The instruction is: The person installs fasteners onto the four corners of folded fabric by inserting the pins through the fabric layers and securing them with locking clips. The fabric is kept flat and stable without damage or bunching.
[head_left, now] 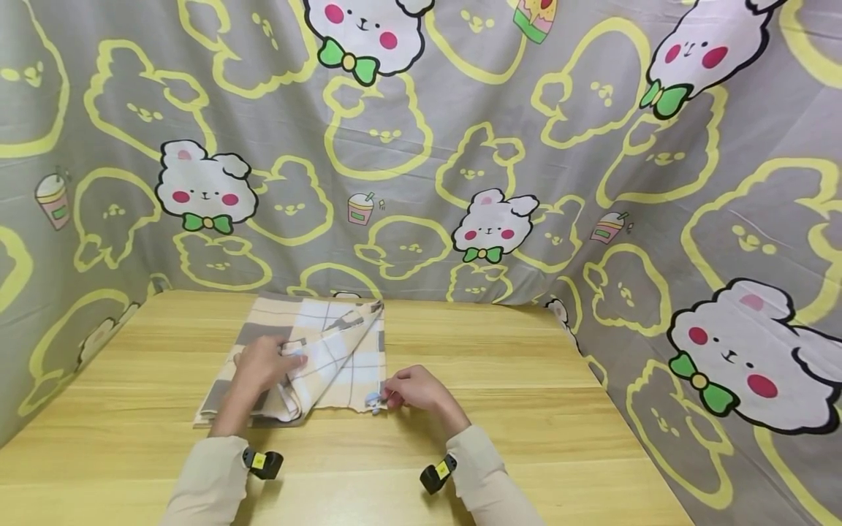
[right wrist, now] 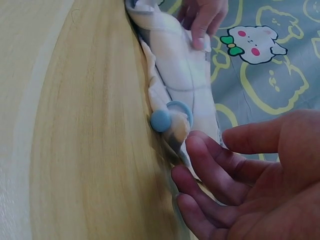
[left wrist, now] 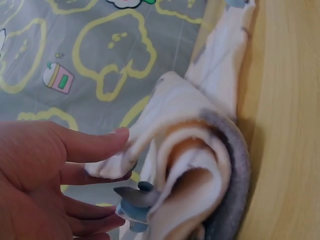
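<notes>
A plaid fleece cloth (head_left: 332,365) in white, cream and grey lies partly folded on the table, its top layer turned back diagonally. My left hand (head_left: 263,365) pinches a flap of it between thumb and forefinger; the left wrist view shows rolled layers of the cloth (left wrist: 220,130) beside the fingers. A small blue clip-like piece (left wrist: 134,210) sits under that left hand (left wrist: 45,180). At the near right corner, another blue piece (head_left: 373,400) is attached to the cloth. My right hand (head_left: 421,391) is at this corner, thumb apart from loosely bent fingers (right wrist: 200,155); contact is hard to make out.
The wooden table (head_left: 526,424) extends right of and in front of the cloth. A grey curtain (head_left: 408,146) printed with bears and rabbits hangs behind and along both sides. Black cameras are strapped to the left wrist (head_left: 263,463) and right wrist (head_left: 438,473).
</notes>
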Available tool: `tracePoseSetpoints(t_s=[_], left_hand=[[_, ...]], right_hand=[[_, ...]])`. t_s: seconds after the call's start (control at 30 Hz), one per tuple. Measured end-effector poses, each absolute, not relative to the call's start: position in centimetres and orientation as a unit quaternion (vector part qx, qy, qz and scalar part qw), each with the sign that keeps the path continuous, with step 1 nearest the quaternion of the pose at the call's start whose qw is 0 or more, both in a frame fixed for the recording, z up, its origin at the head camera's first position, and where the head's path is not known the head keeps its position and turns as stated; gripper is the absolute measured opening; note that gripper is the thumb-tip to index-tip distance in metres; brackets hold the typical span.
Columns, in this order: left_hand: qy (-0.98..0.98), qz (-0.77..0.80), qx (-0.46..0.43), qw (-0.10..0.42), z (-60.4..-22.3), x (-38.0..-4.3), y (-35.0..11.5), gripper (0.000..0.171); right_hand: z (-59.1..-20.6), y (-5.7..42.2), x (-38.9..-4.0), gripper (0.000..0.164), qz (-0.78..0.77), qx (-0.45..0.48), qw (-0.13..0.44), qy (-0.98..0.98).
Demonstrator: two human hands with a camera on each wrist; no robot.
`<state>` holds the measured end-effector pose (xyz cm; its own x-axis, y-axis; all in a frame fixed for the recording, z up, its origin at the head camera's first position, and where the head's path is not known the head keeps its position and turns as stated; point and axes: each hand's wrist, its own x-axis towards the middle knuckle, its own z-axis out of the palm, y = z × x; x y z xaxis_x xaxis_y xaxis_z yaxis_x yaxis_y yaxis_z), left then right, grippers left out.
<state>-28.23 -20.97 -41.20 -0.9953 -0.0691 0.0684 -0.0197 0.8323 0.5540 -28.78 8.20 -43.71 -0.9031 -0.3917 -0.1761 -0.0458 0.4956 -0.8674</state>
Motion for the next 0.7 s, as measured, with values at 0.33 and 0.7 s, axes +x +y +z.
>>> tracePoseSetpoints(t_s=[0.33, 0.7], left_hand=[[-0.933, -0.347, -0.005, 0.092, -40.1, -28.0, -19.5, 0.057], [-0.908, -0.415, -0.048, 0.045, -41.0, -27.9, -15.6, 0.024]], right_hand=[[-43.8, 8.2, -28.9, 0.027, -0.493, -0.123, 0.181, 0.842], [-43.8, 8.3, -29.0, 0.027, -0.502, -0.121, 0.186, 0.836]])
